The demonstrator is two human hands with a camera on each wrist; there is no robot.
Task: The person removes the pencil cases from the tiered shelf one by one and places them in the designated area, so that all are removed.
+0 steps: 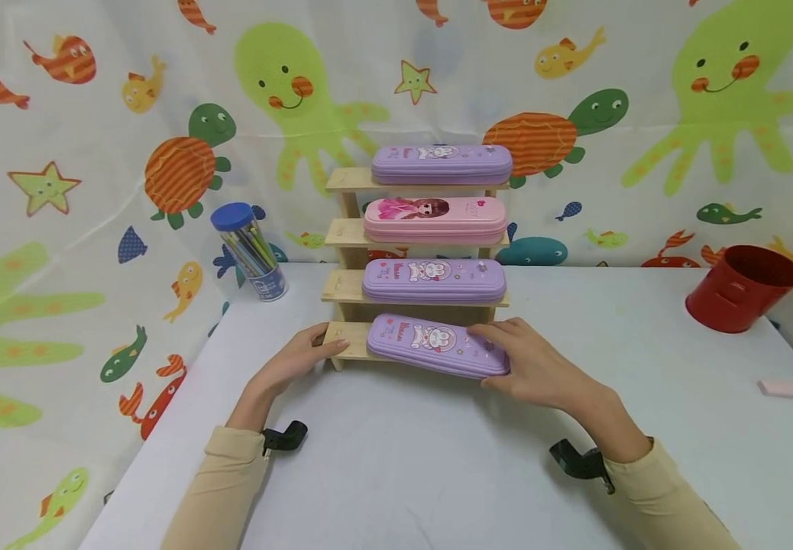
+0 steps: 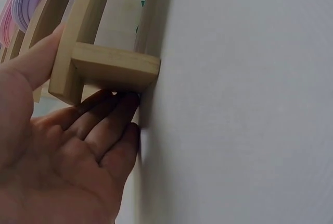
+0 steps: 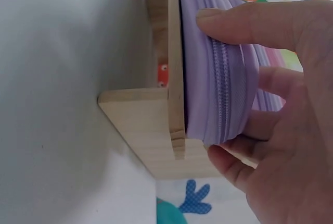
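Note:
A four-step wooden rack stands against the patterned curtain. On its lowest step lies a purple pencil case with a cartoon print, its right end angled toward the front. My right hand holds that end, and the right wrist view shows thumb and fingers on either side of the zipped case. At the step's left end, my left hand grips the rack. Seen from the left wrist, the thumb lies along the board and the fingers are beneath it, their tips partly hidden.
Above sit a purple case, a pink case and another purple case, one per step. A blue-lidded tub of pencils leans at back left. To the right are a tilted red bucket and a pink eraser-like block.

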